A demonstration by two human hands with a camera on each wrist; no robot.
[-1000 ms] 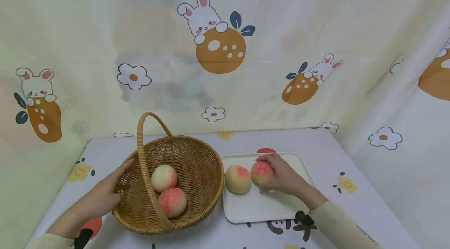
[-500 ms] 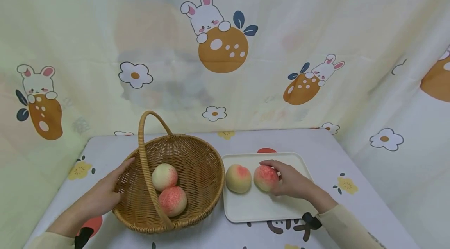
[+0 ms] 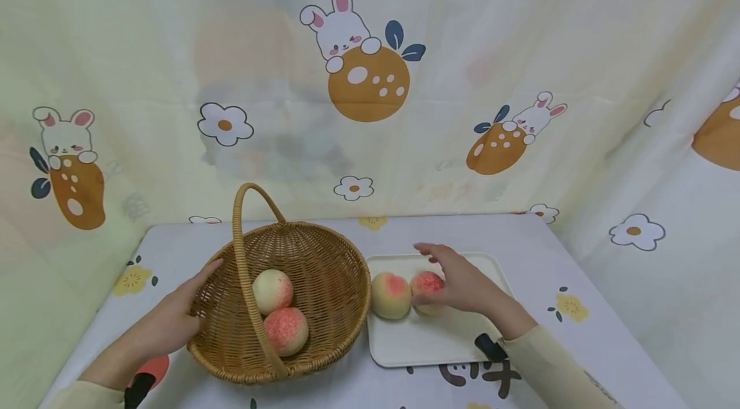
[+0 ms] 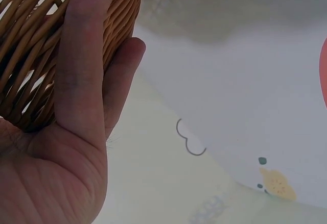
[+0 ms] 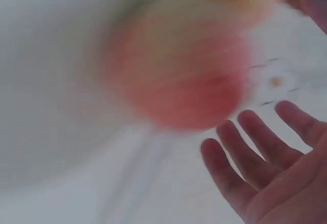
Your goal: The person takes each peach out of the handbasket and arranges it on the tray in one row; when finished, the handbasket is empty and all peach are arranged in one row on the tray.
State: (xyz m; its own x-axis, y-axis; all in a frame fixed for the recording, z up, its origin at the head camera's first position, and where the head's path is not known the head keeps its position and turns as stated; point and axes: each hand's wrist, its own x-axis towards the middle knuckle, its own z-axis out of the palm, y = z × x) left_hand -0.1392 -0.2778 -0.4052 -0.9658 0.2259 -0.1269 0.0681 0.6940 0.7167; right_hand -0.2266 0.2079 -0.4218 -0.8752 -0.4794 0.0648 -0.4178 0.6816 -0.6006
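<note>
The left hand (image 3: 167, 325), fingers fairly straight, rests against the left side of the basket (image 3: 335, 287). The right hand (image 3: 465, 284), fingers spread, is over the right peach (image 3: 426, 282) on the tray (image 3: 405, 341); blur leaves touch uncertain.

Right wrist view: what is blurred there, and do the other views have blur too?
Right wrist view: peaches smeared, fingers clearer; head view: peaches well defined; left wrist view: basket fairly sharp, but a dark hazy patch at the top.

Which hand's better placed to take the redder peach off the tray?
Right, likely: the right hand is over the tray, fingers spread, by the redder peach; the left hand touches the basket on the side away from the tray.
</note>
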